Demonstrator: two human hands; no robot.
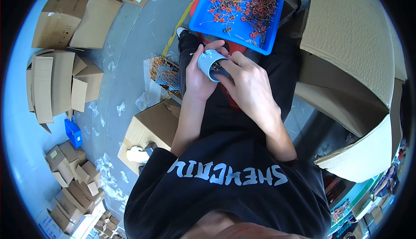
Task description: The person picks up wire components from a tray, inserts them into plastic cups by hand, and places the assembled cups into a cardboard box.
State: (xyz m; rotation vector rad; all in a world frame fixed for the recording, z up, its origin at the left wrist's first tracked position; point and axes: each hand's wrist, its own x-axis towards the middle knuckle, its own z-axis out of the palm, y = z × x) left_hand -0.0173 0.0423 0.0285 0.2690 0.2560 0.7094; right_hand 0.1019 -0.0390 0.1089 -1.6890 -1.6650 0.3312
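My left hand point(196, 79) grips a short white cylindrical housing point(209, 62), its open end turned toward me. My right hand point(248, 83) reaches into that open end with its fingertips, pinching a small dark part that I cannot make out. Both hands hover over my lap, just below a blue plastic tray point(271, 27) filled with several small orange components on thin wire leads. The tray rests on a red stool or seat, mostly hidden.
A large open cardboard box point(355, 87) stands at my right. A smaller brown carton point(149, 128) and a bundle of wired parts point(164, 72) sit at my left. Flattened and stacked cartons point(60, 83) and clear plastic scraps litter the grey floor.
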